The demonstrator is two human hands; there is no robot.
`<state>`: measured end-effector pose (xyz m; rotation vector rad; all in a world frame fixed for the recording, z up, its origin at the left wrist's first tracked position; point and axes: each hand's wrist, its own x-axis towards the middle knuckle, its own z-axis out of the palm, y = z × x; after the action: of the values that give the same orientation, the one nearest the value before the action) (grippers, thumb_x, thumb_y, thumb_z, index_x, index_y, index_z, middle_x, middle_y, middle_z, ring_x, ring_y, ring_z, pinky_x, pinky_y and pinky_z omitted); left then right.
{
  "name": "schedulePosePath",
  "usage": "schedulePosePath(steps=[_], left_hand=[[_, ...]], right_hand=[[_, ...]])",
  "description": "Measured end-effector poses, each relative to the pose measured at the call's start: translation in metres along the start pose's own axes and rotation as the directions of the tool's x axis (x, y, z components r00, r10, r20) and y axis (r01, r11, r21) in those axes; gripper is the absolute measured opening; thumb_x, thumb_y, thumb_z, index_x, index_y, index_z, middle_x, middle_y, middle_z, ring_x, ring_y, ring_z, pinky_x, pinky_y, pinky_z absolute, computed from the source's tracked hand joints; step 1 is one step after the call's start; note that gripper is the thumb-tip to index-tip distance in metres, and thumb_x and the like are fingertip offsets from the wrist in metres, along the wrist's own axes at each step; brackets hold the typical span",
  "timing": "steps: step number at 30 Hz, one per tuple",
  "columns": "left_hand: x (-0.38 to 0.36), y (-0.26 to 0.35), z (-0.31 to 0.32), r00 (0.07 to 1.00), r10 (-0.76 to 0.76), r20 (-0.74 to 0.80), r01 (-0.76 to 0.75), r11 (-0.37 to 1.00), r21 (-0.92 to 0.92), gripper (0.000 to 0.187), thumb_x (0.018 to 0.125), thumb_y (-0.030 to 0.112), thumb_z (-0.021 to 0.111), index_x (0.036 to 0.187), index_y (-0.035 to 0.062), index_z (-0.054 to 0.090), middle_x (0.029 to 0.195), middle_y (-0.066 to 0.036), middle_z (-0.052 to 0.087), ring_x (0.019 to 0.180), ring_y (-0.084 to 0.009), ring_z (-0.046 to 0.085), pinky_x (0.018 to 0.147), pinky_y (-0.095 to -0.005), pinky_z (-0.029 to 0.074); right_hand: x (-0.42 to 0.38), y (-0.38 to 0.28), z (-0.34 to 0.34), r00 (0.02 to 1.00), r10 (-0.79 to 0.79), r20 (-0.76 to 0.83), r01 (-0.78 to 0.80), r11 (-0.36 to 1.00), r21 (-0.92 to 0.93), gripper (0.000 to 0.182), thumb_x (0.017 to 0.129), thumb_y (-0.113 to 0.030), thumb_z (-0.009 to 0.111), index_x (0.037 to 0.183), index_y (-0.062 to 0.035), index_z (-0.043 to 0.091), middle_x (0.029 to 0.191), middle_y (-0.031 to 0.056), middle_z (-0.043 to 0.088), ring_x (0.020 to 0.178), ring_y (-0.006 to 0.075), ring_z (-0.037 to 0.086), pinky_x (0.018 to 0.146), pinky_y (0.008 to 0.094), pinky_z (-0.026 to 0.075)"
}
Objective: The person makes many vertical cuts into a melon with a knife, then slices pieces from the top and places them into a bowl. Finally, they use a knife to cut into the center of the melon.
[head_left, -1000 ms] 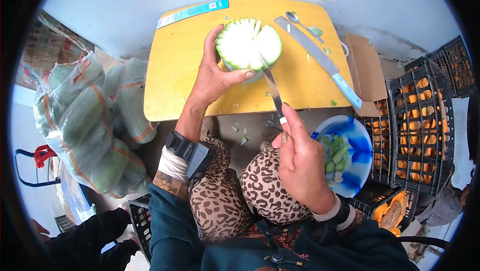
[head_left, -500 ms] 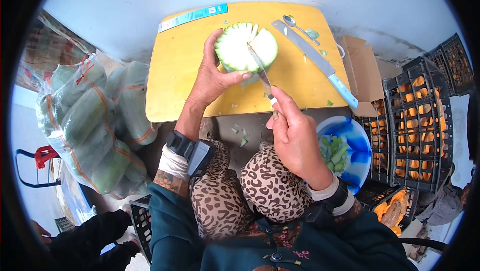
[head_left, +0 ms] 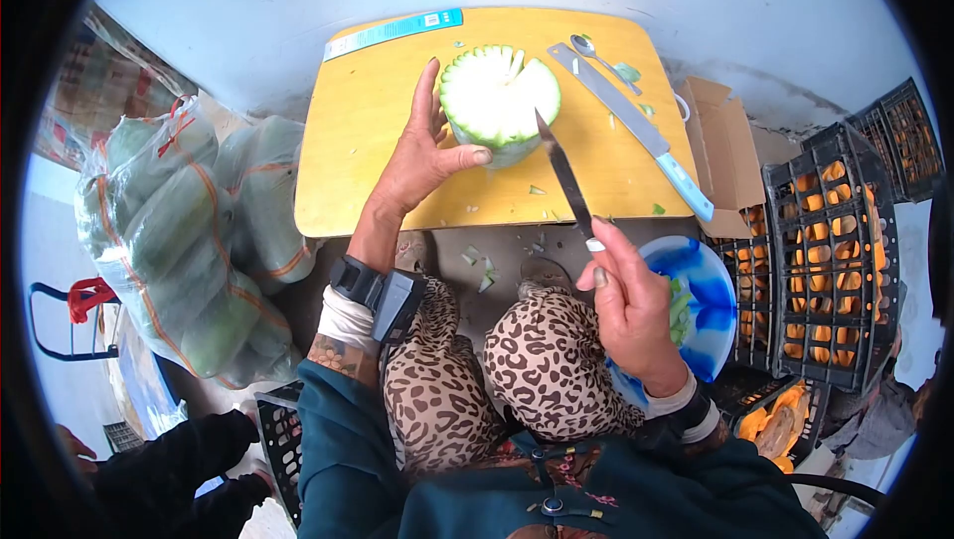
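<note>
A cut piece of winter melon (head_left: 497, 107) stands on the yellow table (head_left: 368, 171), its pale flesh facing up and its green rim notched into scallops along the left and back. A loose sliver lies on its top. My left hand (head_left: 422, 156) is beside the melon's left side, fingers stretched up and thumb spread out at its lower edge. In my right hand (head_left: 631, 306) is a small knife (head_left: 566, 176), gripped by its handle. Its blade points up and left, with the tip at the melon's right front edge.
A long blue-handled knife (head_left: 626, 117) and a spoon (head_left: 601, 60) lie on the right; a blue-and-white package (head_left: 397, 32) is at the back. Below right is a blue-white basin (head_left: 715, 291) with green pieces. Bagged melons (head_left: 169, 231) stand left, black crates (head_left: 825, 251) right.
My right hand has drawn the small knife out of the melon's top, back and to the right. My left hand's fingers have straightened and loosened from the melon's side.
</note>
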<state>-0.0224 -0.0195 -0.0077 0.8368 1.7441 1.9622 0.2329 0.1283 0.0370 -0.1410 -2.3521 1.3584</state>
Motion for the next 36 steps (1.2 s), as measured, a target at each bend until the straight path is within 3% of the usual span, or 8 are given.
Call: schedulePosePath(steps=[5, 7, 11, 12, 15, 28, 34, 36], left_hand=[[-0.006, 0.008, 0.015, 0.996, 0.031, -0.085, -0.031, 0.999, 0.007, 0.136, 0.061, 0.031, 0.092, 0.157, 0.0127, -0.002, 0.157, -0.023, 0.019, 0.146, -0.0361, 0.025, 0.119, -0.0494, 0.022], [-0.008, 0.014, 0.021, 0.971, 0.182, -0.152, -0.143, 0.961, 0.236, 0.124, 0.061, 0.035, 0.092, 0.154, 0.0129, 0.012, 0.155, -0.023, 0.022, 0.145, -0.0385, 0.024, 0.118, -0.0502, 0.024], [-0.011, 0.032, 0.02, 0.863, 0.505, 0.002, -0.343, 0.585, 0.735, 0.096, 0.062, 0.049, 0.089, 0.135, 0.0098, 0.043, 0.151, -0.02, 0.026, 0.141, -0.039, 0.027, 0.115, -0.0533, 0.028], [-0.012, 0.042, 0.025, 0.821, 0.57, 0.04, -0.381, 0.494, 0.781, 0.064, 0.064, 0.041, 0.09, 0.11, 0.0096, 0.059, 0.144, -0.018, 0.037, 0.138, -0.0397, 0.03, 0.112, -0.0524, 0.031], [-0.009, 0.051, 0.029, 0.81, 0.554, 0.194, -0.435, 0.345, 0.832, 0.041, 0.066, 0.026, 0.089, 0.095, 0.0097, 0.064, 0.137, -0.015, 0.045, 0.136, -0.0404, 0.031, 0.109, -0.0522, 0.033], [-0.004, 0.057, 0.038, 0.866, 0.462, 0.191, -0.423, 0.474, 0.772, 0.013, 0.074, 0.006, 0.075, 0.08, 0.0049, 0.063, 0.117, -0.011, 0.058, 0.125, -0.0392, 0.042, 0.104, -0.0485, 0.036], [-0.017, 0.084, -0.006, 0.937, 0.345, 0.056, -0.343, 0.876, 0.338, 0.017, 0.083, 0.01, 0.074, 0.076, 0.002, 0.06, 0.1, -0.01, 0.066, 0.099, -0.0202, 0.062, 0.089, -0.033, 0.047], [-0.021, 0.08, -0.043, 0.988, 0.14, -0.058, -0.088, 0.84, 0.536, 0.018, 0.083, 0.015, 0.077, 0.083, 0.0005, 0.066, 0.102, -0.012, 0.068, 0.099, -0.0236, 0.064, 0.089, -0.036, 0.048]], right_hand=[[0.011, -0.007, 0.001, 0.999, 0.038, 0.03, -0.037, 0.999, -0.04, 0.046, 0.09, 0.009, 0.051, 0.136, 0.0024, 0.051, 0.102, 0.0212, 0.069, 0.082, 0.0241, 0.07, 0.073, 0.0325, 0.055], [0.015, -0.01, 0.004, 0.998, 0.048, 0.034, -0.047, 0.998, -0.039, 0.046, 0.09, 0.009, 0.051, 0.136, 0.0022, 0.051, 0.105, 0.0226, 0.068, 0.087, 0.0264, 0.071, 0.076, 0.0333, 0.056], [0.019, -0.004, 0.01, 0.999, 0.054, 0.004, -0.054, 0.998, -0.026, 0.046, 0.09, 0.008, 0.051, 0.136, 0.0014, 0.051, 0.108, 0.0247, 0.068, 0.094, 0.0303, 0.072, 0.08, 0.0346, 0.056], [0.018, -0.003, 0.01, 0.998, 0.068, -0.005, -0.068, 0.997, -0.03, 0.046, 0.09, 0.008, 0.051, 0.135, 0.0013, 0.051, 0.109, 0.025, 0.068, 0.095, 0.031, 0.071, 0.081, 0.0349, 0.056], [0.016, 0.002, 0.009, 0.993, 0.116, -0.011, -0.116, 0.993, 0.007, 0.046, 0.09, 0.008, 0.051, 0.136, 0.0012, 0.051, 0.11, 0.0255, 0.067, 0.096, 0.0319, 0.071, 0.082, 0.0363, 0.056], [0.017, -0.001, 0.009, 0.993, 0.12, 0.011, -0.12, 0.993, -0.005, 0.045, 0.091, 0.007, 0.05, 0.135, 0.0016, 0.05, 0.107, 0.0259, 0.067, 0.092, 0.031, 0.072, 0.08, 0.0362, 0.056], [0.016, 0.0, 0.006, 0.993, 0.11, 0.034, -0.109, 0.994, -0.004, 0.045, 0.09, 0.008, 0.052, 0.135, 0.0018, 0.051, 0.106, 0.0257, 0.068, 0.09, 0.0306, 0.072, 0.079, 0.0359, 0.056], [0.016, -0.003, 0.003, 0.99, 0.127, 0.053, -0.128, 0.992, 0.003, 0.045, 0.09, 0.008, 0.053, 0.135, 0.0017, 0.051, 0.105, 0.0253, 0.068, 0.088, 0.0306, 0.071, 0.08, 0.0356, 0.056]])
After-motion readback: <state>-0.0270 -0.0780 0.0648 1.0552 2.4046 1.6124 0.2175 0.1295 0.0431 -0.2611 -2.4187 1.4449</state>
